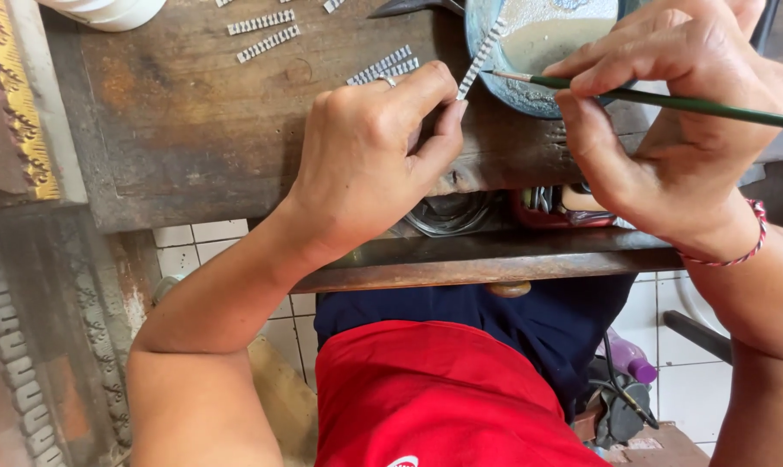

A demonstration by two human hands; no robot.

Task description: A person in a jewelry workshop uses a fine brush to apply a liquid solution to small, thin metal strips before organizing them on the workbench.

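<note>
A person's left hand (370,156) pinches one end of a small ridged metal strip (480,59) between thumb and fingertips, holding it out over the rim of a blue-green bowl (486,82) of pale liquid. The right hand (668,130) is closed around a thin green-handled brush (668,101), its tip touching the strip near the middle. The grip on the strip is slight; judged from this view, a push from the brush could twist it loose and drop it into the bowl. The strip is narrow, silvery and evenly notched, tilted upward to the right. Matching strips (266,33) lie scattered on the worn wooden workbench (192,130) beyond the hands, and a gilded carved frame (19,104) stands at the left.
</note>
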